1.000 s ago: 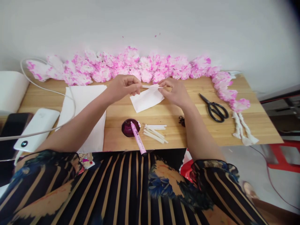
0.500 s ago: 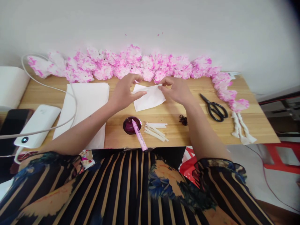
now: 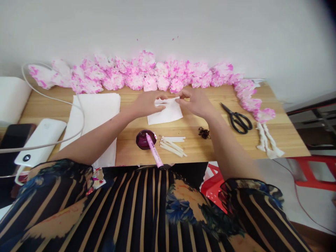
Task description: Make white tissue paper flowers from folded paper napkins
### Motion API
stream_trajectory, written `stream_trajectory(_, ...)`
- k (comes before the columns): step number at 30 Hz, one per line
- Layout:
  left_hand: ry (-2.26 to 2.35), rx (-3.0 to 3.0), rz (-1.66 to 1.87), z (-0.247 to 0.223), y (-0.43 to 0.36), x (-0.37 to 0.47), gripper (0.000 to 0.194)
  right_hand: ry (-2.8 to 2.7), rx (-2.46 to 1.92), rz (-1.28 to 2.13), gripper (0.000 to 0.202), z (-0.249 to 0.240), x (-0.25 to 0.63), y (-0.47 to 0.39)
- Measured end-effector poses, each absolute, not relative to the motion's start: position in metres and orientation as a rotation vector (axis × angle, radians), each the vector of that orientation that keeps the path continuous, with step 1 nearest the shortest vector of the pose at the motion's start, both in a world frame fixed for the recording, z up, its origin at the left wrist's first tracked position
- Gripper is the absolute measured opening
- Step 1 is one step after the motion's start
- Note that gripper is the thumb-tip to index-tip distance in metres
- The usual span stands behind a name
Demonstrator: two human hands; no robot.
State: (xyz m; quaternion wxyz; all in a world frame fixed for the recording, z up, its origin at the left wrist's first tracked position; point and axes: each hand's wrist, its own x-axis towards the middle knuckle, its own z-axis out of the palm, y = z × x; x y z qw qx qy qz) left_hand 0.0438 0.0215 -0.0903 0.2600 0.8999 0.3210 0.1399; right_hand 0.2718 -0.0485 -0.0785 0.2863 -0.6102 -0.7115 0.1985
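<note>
A small folded piece of thin white paper (image 3: 166, 115) lies on the wooden table between my hands. My left hand (image 3: 147, 104) is at its upper left, the thumb on the near side and the fingers curled at the far edge, with a loose fold of paper between them. The paper's upper right corner is pinched by my right hand (image 3: 195, 101), between thumb and index finger. Closer to me, a pink marker pen (image 3: 154, 151) rests tilted on a small dark purple dish (image 3: 143, 140). Several white sticks (image 3: 172, 145) lie beside it.
Pink and white paper flowers (image 3: 136, 73) line the wall and curve down the right side. Black scissors (image 3: 237, 119) and a dark thread tangle (image 3: 204, 133) lie right. At left are white paper sheets (image 3: 91, 115), a power bank (image 3: 42, 140), a phone (image 3: 17, 140) and a looping cable.
My left hand has shifted slightly right and nearer me along the paper, its fingers closer to my right hand. The right hand keeps its pinch. The whole view has shifted slightly.
</note>
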Motion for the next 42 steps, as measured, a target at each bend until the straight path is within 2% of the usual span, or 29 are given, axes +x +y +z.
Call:
stream_trajectory(3,0.907,2.483,0.315,-0.097,0.029,0.035,0.045,-1.869,-1.609,0.551,0.006,-0.084,0.274,-0.049)
stream_trajectory(8,1.072,2.524,0.338,-0.106,0.041,0.021,0.029,-1.895,-1.572,0.677,0.006,-0.082,0.28,-0.057)
stream_trajectory(15,0.967,2.499,0.573,-0.074,0.026,0.034,0.022,-1.975,-1.542,0.479,0.035,-0.073,0.247,-0.061)
stream_trajectory(16,0.933,2.498,0.587,-0.069,0.022,0.037,0.021,-1.979,-1.578,0.44,0.033,-0.076,0.241,-0.059)
stream_trajectory(18,0.847,2.489,0.649,-0.061,0.016,0.039,0.019,-1.873,-1.692,0.375,0.014,-0.083,0.236,-0.055)
stream_trajectory(21,0.819,2.415,0.864,-0.058,0.012,0.03,0.022,-1.611,-1.698,0.468,0.022,-0.096,0.243,-0.055)
stream_trajectory(23,0.841,2.35,0.938,-0.063,0.01,0.019,0.024,-1.372,-1.566,0.664,0.014,-0.103,0.252,-0.059)
stream_trajectory(26,0.775,2.365,0.692,-0.078,0.008,0.007,0.028,-1.014,-1.381,0.942,0.012,-0.11,0.258,-0.067)
stream_trajectory(31,0.607,2.585,0.282,-0.102,0.007,0.007,0.035,-0.725,-1.245,1.107,0.014,-0.114,0.261,-0.072)
stream_trajectory(35,0.516,2.675,0.225,-0.109,0.006,0.01,0.037,-0.484,-1.24,1.065,0.003,-0.117,0.289,-0.071)
stream_trajectory(42,0.508,2.658,0.228,-0.109,0.013,0.009,0.038,-0.43,-1.189,0.985,0.007,-0.12,0.335,-0.084)
